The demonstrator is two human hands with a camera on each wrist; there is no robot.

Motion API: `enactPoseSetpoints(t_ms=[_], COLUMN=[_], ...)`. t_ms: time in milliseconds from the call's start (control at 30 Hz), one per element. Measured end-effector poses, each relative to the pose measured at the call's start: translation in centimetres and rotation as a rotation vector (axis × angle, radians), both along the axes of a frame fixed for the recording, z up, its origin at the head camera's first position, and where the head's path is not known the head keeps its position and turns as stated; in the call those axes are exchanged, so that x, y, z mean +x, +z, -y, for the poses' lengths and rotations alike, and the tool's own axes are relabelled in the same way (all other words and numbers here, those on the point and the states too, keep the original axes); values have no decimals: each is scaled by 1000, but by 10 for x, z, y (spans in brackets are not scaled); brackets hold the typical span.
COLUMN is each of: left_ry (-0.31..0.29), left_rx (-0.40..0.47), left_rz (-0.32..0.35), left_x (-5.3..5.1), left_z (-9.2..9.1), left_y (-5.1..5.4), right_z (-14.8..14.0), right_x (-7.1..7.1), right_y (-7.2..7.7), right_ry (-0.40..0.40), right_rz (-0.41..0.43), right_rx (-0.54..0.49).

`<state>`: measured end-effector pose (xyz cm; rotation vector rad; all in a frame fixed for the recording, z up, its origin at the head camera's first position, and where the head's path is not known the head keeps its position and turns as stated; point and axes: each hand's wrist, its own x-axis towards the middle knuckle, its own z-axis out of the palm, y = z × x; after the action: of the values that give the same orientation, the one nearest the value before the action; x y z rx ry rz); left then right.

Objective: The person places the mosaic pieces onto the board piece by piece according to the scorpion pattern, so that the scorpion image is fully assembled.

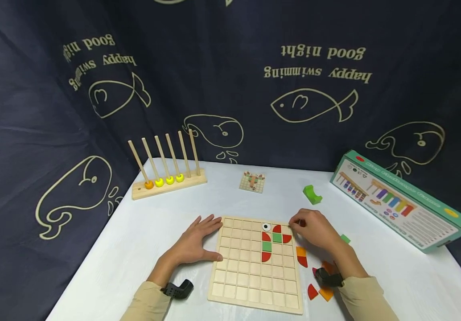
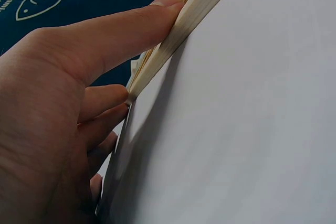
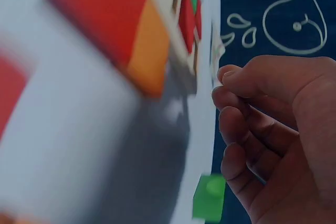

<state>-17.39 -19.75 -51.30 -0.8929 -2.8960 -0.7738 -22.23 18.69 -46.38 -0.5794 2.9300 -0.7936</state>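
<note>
Presently, from my distant seat, I begin with the head view. The grid board (image 1: 236,278) lies flat on the surface (image 1: 182,209), between the two hands. The left hand (image 1: 193,243) is spread with relaxed fingers, its thumb touching the board's left edge. The right hand (image 1: 314,228) is at the far right corner with bent fingers, beside a bare cell and near the red pieces (image 1: 286,239), the green pieces (image 1: 277,238) and the eye piece (image 1: 266,227). To do this placing well, I judge, the left hand should steady the board without pushing it, and the right should turn each piece correctly above its cell before lowering it. The pattern card (image 1: 252,182) lies beyond, probably useful for checking, but its drawing is too small for me. Some loose pieces (image 1: 326,294) are partly covered by the right forearm and the black wrist camera (image 1: 328,278).

Through the left wrist view, I see the board mostly from its side; its upper face is nearly hidden.

Through the right wrist view, the fingertips (image 3: 230,77) come close together, yet I cannot tell whether they pinch anything. The nearest pieces are blurred, and the board is cut off above.
</note>
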Motion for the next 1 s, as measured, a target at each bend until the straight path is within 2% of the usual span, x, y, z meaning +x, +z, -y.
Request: enactPoseSetpoints(t_ms=[367,567,800,1000], left_ry=[6,10,11,6], left_rx=[3,-7,2,-1], left_rz=[21,29,38,32], left_x=[-1,0,0,1], left_z=[1,0,-1,-2], left_y=[0,0,2,2], right_z=[-51,-69,-100,-116], right_x=[6,14,21,27], right_y=[-9,-11,-12,-16], right_ry=[-87,-89,-133,-149], right_rz=[37,59,33,68], right_rx=[1,0,7,8])
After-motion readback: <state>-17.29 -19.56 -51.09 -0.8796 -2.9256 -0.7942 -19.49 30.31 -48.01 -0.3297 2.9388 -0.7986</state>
